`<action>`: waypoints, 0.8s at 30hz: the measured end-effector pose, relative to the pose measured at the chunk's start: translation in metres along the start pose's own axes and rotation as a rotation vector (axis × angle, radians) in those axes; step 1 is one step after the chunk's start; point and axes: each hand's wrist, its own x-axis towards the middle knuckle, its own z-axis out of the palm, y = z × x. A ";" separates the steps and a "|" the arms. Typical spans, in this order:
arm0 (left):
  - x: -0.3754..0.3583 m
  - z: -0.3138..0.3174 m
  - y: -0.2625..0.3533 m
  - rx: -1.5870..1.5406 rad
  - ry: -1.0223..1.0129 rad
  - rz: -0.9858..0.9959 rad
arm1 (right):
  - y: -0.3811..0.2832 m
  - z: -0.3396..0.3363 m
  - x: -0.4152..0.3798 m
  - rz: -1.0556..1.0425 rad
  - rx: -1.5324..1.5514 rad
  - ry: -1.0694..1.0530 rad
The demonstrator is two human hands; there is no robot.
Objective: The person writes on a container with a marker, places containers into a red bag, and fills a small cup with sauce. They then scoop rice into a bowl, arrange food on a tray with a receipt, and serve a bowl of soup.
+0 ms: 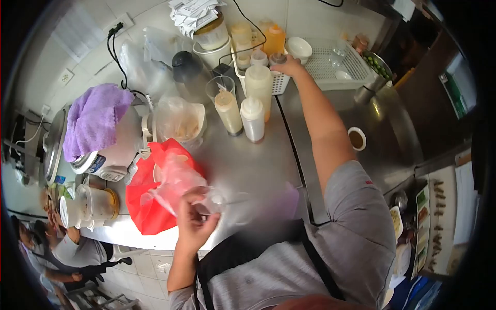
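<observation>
My left hand (195, 223) is closed with thumb and fingers around a small clear plastic cup (211, 199), held just above the counter's near edge. Right behind it, a red bag (138, 199) lies open with a pinkish translucent plastic bag (178, 178) on it. My right hand (290, 67) reaches across to a white basket (279, 84), its fingers around the top of a dark sauce bottle (277, 58). In front of the basket stand a tall pale squeeze bottle (258, 85), a white squeeze bottle (252, 121) and a cream-coloured one (228, 113).
A rice cooker (111, 160) under a purple towel (98, 121) stands at left, near lidded tubs (95, 202). A dark-lidded jug (188, 77) is at the back. On the right counter sit a small sauce bowl (357, 138) and a white draining rack (323, 70). Other people (77, 253) are at lower left.
</observation>
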 end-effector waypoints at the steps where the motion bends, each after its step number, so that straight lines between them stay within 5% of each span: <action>1: 0.003 0.010 0.002 0.013 -0.041 -0.042 | -0.005 -0.002 0.004 -0.002 -0.028 -0.049; 3: 0.007 0.021 -0.004 0.008 -0.085 -0.094 | -0.021 -0.015 -0.011 0.009 -0.149 -0.016; 8: 0.017 0.023 -0.018 0.166 -0.074 -0.067 | -0.004 -0.064 -0.001 -0.278 0.367 0.255; 13: 0.034 0.033 -0.023 0.199 -0.126 -0.054 | -0.005 -0.123 -0.056 -0.282 1.091 0.158; 16: 0.049 0.041 -0.020 0.227 -0.122 -0.036 | -0.003 -0.121 -0.079 -0.432 0.796 0.267; 19: 0.065 0.048 -0.011 0.246 -0.116 -0.018 | -0.010 -0.119 -0.116 -0.503 1.045 0.081; 24: 0.083 0.049 -0.001 0.290 -0.101 0.093 | -0.053 -0.113 -0.201 -0.942 0.255 0.012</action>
